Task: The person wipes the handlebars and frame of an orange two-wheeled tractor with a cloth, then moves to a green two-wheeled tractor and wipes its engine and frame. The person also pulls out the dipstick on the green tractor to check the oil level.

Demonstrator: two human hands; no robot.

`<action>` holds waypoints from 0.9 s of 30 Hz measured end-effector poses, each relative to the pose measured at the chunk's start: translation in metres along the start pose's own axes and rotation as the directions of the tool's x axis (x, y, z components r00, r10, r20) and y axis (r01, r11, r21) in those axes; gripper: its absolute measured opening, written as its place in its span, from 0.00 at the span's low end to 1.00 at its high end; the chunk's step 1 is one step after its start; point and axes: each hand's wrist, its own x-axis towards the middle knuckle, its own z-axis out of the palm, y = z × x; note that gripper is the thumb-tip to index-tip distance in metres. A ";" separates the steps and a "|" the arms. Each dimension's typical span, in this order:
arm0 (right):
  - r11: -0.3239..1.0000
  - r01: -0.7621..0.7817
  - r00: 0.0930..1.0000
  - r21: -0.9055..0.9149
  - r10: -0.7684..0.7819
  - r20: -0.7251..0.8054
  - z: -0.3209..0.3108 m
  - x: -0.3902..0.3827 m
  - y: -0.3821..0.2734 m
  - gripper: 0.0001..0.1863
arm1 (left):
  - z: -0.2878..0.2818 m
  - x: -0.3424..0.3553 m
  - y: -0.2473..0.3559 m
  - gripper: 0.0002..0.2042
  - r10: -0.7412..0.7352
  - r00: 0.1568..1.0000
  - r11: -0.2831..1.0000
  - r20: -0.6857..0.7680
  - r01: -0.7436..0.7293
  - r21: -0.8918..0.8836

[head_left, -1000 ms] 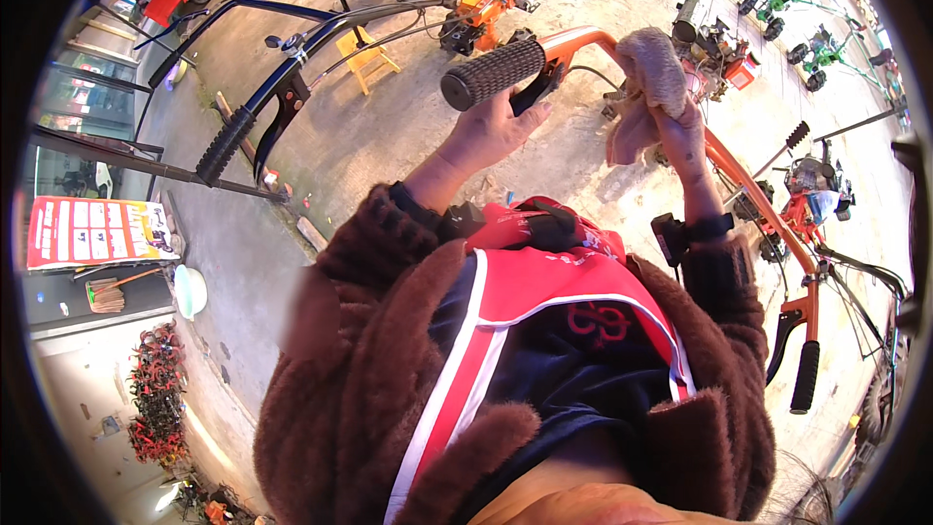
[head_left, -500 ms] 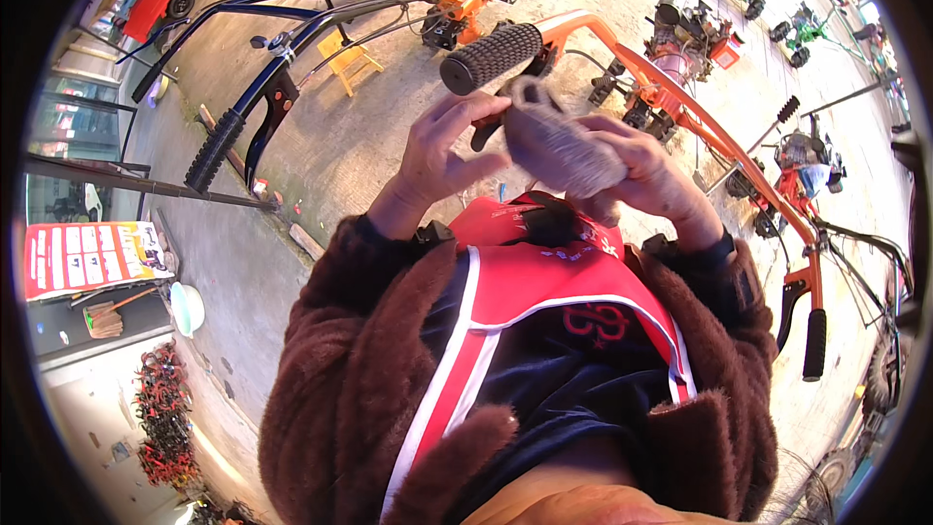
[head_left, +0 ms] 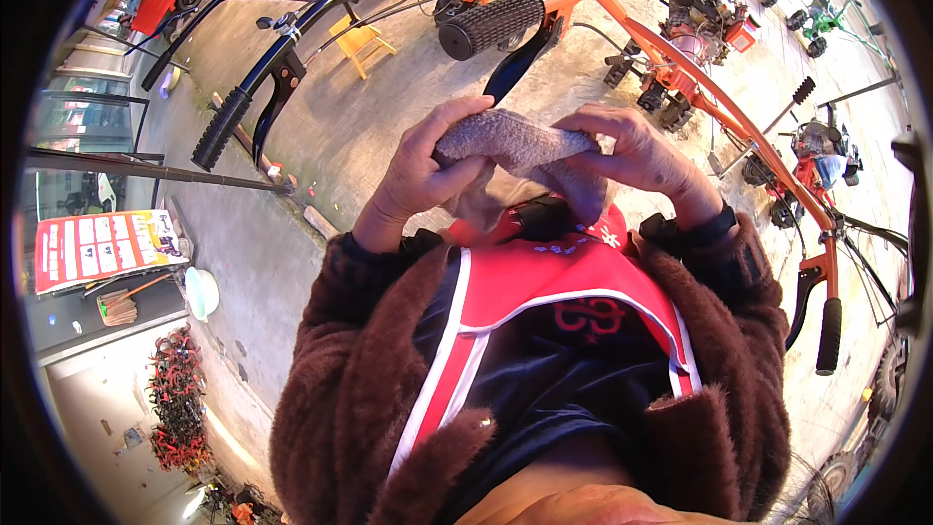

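A greyish, fuzzy cloth (head_left: 520,141) is stretched between my two hands in front of my red apron (head_left: 554,272). My left hand (head_left: 423,160) is closed on its left end, thumb below and fingers above. At the other end, my right hand (head_left: 632,151) pinches a folded part. A lower fold of the cloth hangs beneath, in front of the apron's top. Just beyond my hands is a black ribbed handle grip (head_left: 493,25) on an orange handlebar (head_left: 622,24), with a black lever (head_left: 525,63) under it. Neither hand touches the grip.
To the left stands another machine's black handlebar (head_left: 267,63) with its grip. The orange handlebar's second grip (head_left: 829,335) is near my right elbow. Farther off are a yellow stool (head_left: 362,44), an engine (head_left: 695,29) and green machines (head_left: 821,19). A white basin (head_left: 202,294) and broom (head_left: 119,307) lie left.
The cloth has come down and nearer my body, away from the handle grip, and is now spread sideways between both hands. My left hand has taken hold of its left end.
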 end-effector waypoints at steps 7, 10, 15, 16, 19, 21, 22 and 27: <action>0.945 -0.162 0.980 0.286 0.187 -0.063 0.000 -0.002 0.010 0.13 | -0.012 0.013 -0.002 0.15 0.102 0.970 0.990 0.222 -0.120 0.070; 0.960 -0.134 0.986 0.246 0.154 -0.064 0.004 0.002 0.012 0.12 | -0.016 0.014 -0.003 0.14 0.020 0.997 0.974 0.077 -0.037 0.222; 0.924 -0.156 0.985 0.349 0.173 -0.018 0.013 0.005 0.019 0.08 | -0.037 0.024 -0.001 0.12 0.156 0.968 0.827 -0.194 -0.021 0.562; 0.959 -0.115 0.992 0.259 0.125 -0.023 0.016 0.007 0.021 0.08 | -0.041 0.027 0.000 0.11 0.190 0.958 0.803 -0.213 -0.027 0.595; 0.953 -0.110 0.992 0.282 0.124 -0.033 0.022 0.005 0.027 0.07 | -0.046 0.031 0.000 0.11 0.274 0.895 0.783 -0.351 0.004 0.622; 0.939 -0.147 0.980 0.311 0.182 -0.085 0.023 0.003 0.031 0.08 | -0.044 0.033 0.000 0.09 0.244 0.866 0.833 -0.437 0.044 0.552; 0.936 -0.171 0.972 0.306 0.211 -0.101 0.023 0.002 0.033 0.08 | -0.041 0.031 0.001 0.08 0.169 0.866 0.873 -0.470 0.089 0.479; 0.943 -0.232 0.960 0.238 0.262 -0.101 0.019 0.000 0.038 0.13 | -0.040 0.028 0.003 0.08 0.067 0.916 0.966 -0.395 0.040 0.255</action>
